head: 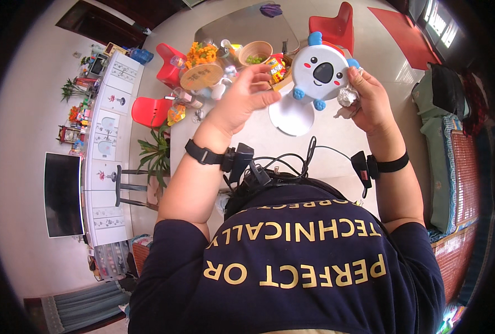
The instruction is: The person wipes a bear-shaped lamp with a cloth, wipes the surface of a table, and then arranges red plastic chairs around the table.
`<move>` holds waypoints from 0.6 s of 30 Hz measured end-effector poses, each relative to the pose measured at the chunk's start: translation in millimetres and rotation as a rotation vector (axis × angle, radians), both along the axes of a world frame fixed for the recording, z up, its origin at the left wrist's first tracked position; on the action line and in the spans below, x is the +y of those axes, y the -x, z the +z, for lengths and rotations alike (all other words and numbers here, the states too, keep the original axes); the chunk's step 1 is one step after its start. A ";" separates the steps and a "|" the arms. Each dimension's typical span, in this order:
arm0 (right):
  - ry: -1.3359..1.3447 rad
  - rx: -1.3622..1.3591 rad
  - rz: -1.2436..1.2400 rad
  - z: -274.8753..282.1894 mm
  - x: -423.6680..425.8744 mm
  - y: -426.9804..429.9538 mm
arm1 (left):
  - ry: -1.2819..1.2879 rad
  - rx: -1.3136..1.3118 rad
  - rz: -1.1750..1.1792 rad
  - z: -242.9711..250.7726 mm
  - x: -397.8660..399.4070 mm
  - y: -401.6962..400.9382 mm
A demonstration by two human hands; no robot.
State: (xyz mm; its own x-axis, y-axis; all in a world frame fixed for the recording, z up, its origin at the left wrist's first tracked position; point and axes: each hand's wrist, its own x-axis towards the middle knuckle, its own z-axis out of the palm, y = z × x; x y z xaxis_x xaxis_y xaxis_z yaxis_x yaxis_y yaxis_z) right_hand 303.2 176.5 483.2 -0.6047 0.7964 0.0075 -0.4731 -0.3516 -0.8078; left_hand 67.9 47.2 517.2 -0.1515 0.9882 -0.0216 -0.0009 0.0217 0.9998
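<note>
A white koala-faced device (308,75) with blue ears and paws stands tilted over the table, above a round white base (292,118). My right hand (372,98) is at its right edge, the thumb against the rim near a blue ear. Crumpled white tissue (347,96) is held in the same hand, its ends hanging below the fingers. To the left of the device, my left hand (247,96) is raised with fingers apart and holds nothing. Beyond that hand's fingertips lies a yellow and red snack packet (277,69).
A wicker basket with green fruit (255,52), orange flowers (201,53) and a round woven fan (201,76) crowd the table's left side. Black cables (289,156) loop between my wrist straps. Red chairs (149,112) and a potted plant (157,150) stand beside the table.
</note>
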 end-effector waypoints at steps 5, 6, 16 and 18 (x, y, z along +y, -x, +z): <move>0.143 0.078 0.116 -1.1 -9.5 3.2 | -0.086 -0.090 -0.242 -5.9 3.1 -29.3; 0.169 0.043 0.060 3.4 -13.9 5.8 | 0.026 -0.117 -0.283 -0.9 1.3 -32.8; -0.176 -0.089 0.009 5.5 -21.3 6.7 | 0.037 0.428 -0.366 2.4 -0.1 -45.2; -0.237 -0.142 -0.034 4.7 -16.2 1.5 | -0.033 0.356 -0.344 -2.7 -0.9 -47.4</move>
State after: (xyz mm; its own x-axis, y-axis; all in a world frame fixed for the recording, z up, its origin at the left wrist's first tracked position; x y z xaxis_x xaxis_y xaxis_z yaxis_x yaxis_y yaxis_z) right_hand 301.7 160.4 487.8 -0.5861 0.8023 0.1130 -0.3575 -0.1309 -0.9247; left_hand 115.3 46.3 514.5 0.1914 0.9815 0.0043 0.3426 -0.0709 0.9368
